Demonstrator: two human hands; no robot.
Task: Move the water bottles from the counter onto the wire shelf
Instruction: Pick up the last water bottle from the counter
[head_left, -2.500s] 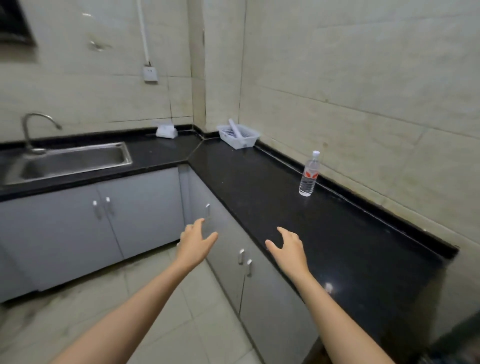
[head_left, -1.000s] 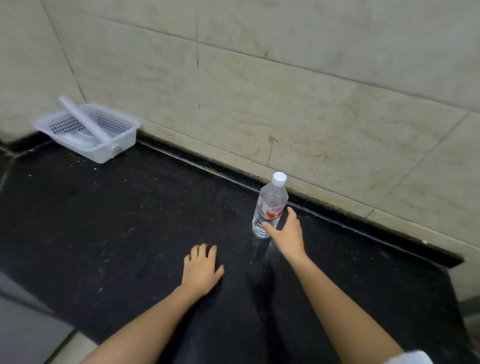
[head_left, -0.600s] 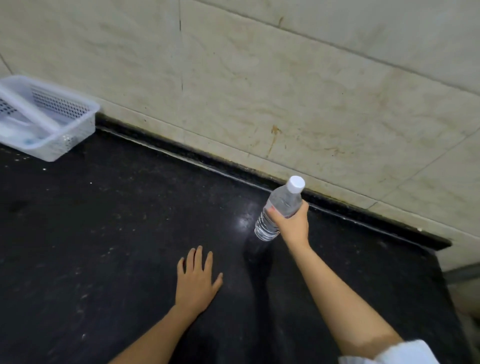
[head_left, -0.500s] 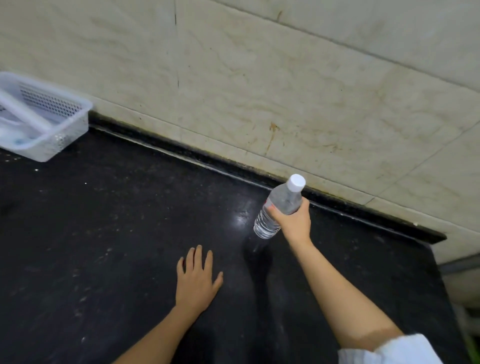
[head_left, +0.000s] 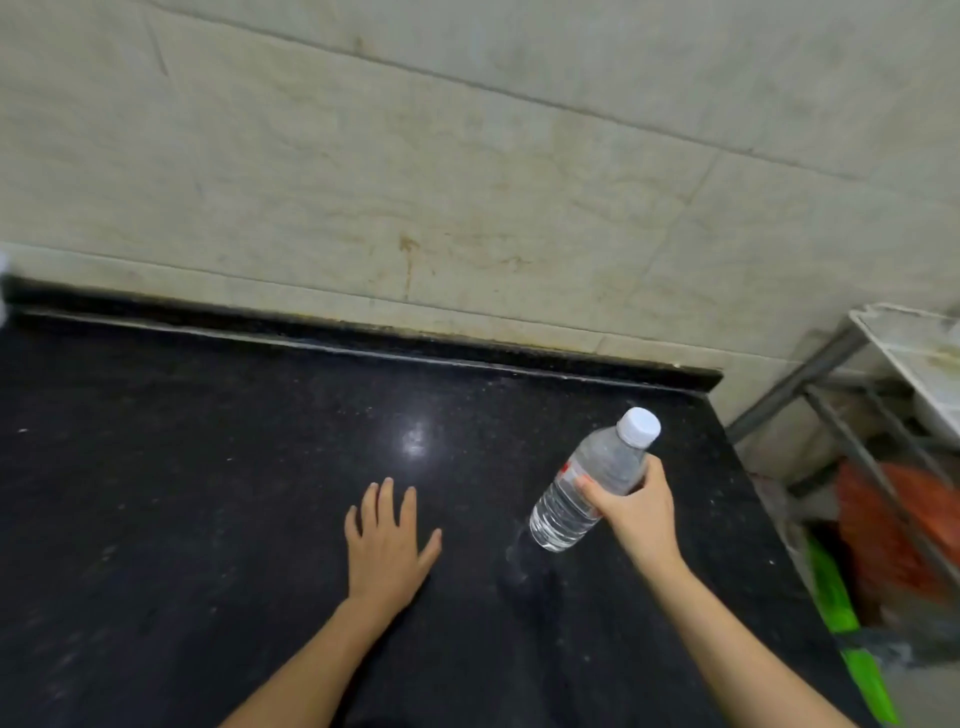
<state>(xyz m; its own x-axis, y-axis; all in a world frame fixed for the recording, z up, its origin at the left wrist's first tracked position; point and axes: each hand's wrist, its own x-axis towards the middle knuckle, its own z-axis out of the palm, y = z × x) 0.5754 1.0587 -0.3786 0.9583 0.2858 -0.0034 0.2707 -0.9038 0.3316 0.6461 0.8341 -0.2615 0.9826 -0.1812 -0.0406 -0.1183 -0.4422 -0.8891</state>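
Now the water bottle (head_left: 587, 483) is hanging tilted above the black tabletop (head_left: 208, 467), its white cap (head_left: 640, 426) leaning up and away to the right, its base pointing down toward the left. It is clear of the surface, with a faint reflection lying under it. The right hand (head_left: 631, 512) is gripping it around the middle, fingers (head_left: 589, 488) and thumb clenched over the label so that only a sliver of red is showing beside them.

To the left of those fingers, well apart from the bottle, the left hand (head_left: 387, 545) is lying flat on the tabletop, palm down, fingers spread and released, grasping nothing. A bright spot of light is glinting on the stone just beyond its fingertips.

Beyond both hands the tabletop is ending at a dark raised strip against the pale tiled wall (head_left: 467, 182). To the right of the gripping fingers, past the tabletop's end, the wire shelf (head_left: 841, 415) is standing with grey bars crossing, something orange-red (head_left: 893, 530) sitting blurred behind them and a green strip (head_left: 841, 623) running below.
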